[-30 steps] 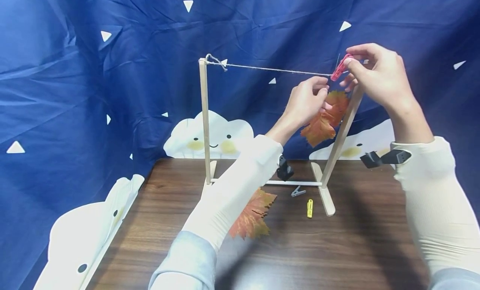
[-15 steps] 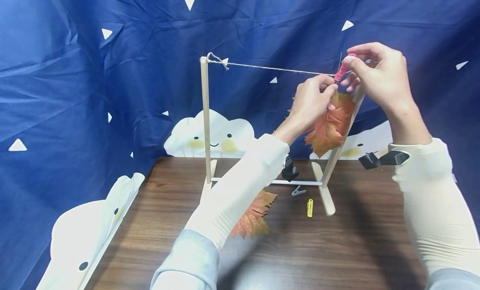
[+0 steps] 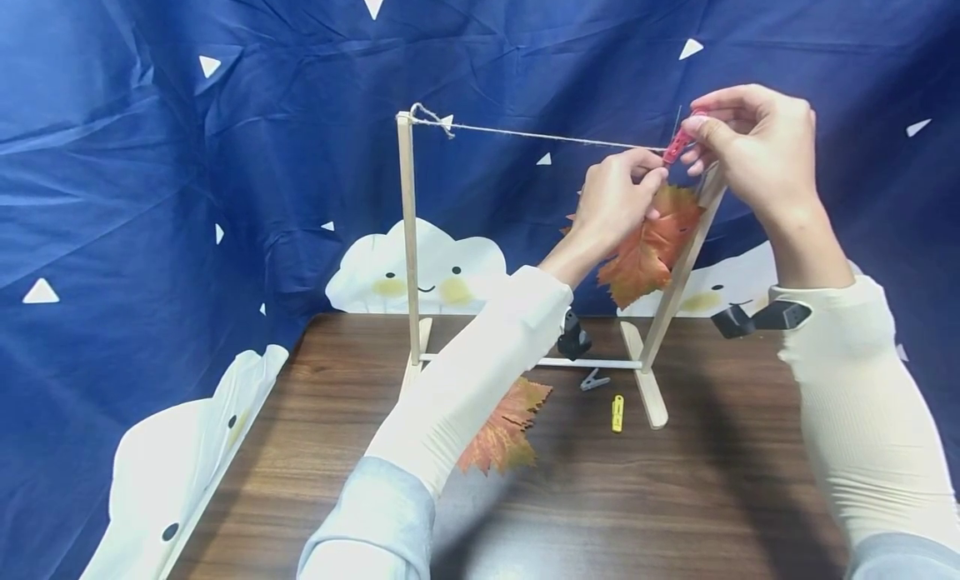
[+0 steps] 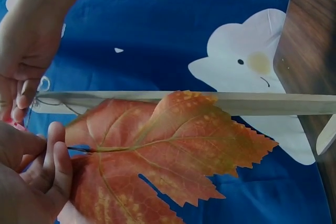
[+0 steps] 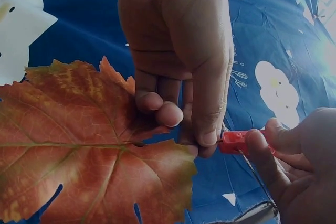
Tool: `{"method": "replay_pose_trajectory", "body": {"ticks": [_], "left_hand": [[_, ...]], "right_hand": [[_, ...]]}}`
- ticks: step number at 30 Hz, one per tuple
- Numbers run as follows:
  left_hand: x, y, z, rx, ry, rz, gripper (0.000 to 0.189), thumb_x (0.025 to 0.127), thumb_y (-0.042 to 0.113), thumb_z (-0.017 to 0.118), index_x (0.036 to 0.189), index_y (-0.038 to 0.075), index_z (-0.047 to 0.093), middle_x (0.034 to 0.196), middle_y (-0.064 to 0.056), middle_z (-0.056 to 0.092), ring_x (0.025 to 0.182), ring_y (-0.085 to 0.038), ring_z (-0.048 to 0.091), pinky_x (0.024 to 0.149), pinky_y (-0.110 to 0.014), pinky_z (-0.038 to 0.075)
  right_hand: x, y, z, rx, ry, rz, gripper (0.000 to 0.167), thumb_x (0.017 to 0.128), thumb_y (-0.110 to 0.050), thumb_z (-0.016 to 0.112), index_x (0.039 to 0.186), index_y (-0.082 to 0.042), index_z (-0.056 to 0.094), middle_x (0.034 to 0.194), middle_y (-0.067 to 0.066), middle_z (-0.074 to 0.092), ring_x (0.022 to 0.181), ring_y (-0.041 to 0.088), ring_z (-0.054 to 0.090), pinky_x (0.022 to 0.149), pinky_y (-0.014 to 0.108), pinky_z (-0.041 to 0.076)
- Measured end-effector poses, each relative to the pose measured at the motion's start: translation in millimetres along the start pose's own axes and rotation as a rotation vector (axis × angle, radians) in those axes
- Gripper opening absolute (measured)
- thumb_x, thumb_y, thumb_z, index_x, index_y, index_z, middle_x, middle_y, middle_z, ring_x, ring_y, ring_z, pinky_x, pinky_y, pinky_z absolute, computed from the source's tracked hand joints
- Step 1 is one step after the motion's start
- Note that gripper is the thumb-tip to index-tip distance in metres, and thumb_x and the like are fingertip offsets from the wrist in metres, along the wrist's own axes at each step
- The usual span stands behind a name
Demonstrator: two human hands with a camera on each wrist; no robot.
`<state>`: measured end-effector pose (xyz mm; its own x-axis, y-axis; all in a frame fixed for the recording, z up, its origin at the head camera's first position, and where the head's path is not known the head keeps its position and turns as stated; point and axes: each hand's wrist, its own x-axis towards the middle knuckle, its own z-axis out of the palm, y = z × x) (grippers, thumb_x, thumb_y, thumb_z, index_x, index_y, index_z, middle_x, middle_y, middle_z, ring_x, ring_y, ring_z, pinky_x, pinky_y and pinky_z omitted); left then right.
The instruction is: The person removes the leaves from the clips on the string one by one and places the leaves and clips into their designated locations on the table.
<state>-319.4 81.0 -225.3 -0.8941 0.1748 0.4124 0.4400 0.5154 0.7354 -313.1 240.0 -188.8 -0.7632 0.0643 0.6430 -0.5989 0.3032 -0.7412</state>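
Note:
My right hand (image 3: 765,151) pinches a red clothespin (image 3: 678,145) between thumb and fingers, at the right part of a thin string (image 3: 540,136). With thumb and forefinger my left hand (image 3: 617,195) pinches the stem of an orange-red artificial maple leaf (image 3: 648,251), its fingertips right at the clothespin's lower end. The leaf hangs below the left hand, in front of the right post. In the right wrist view the red clothespin (image 5: 233,141) meets the left fingertips, and the string runs beside it. The left wrist view shows the leaf (image 4: 163,153) spread out, its dark stem going into the left fingers.
The string is tied to a wooden stand with a left post (image 3: 408,238) and a right post (image 3: 682,272), joined by a white rod (image 3: 592,363). On the brown table (image 3: 720,497) lie a grey clothespin (image 3: 595,380), a yellow clothespin (image 3: 617,413) and another leaf (image 3: 510,430).
My left hand has moved slightly right, bringing the leaf's stem up to the red clothespin; its fingertips were apart from the clothespin a second ago. The right hand keeps its place.

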Motion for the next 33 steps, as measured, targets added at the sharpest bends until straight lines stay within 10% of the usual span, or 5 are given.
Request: {"method": "replay_pose_trajectory", "body": {"ticks": [33], "left_hand": [[-4.5,-7.8,-11.4,-0.046,0.002,-0.003,0.021,0.108,0.026,0.064,0.123,0.017,0.076,0.110,0.006,0.078,0.066,-0.003,0.072,0.068,-0.012,0.054]], "right_hand": [[-4.7,-10,14,0.262,0.205,-0.130,0.011,0.091,0.009,0.076,0.097,0.001,0.078,0.079,0.003,0.076,0.053,0.008,0.070,0.053,0.018,0.056]]}}
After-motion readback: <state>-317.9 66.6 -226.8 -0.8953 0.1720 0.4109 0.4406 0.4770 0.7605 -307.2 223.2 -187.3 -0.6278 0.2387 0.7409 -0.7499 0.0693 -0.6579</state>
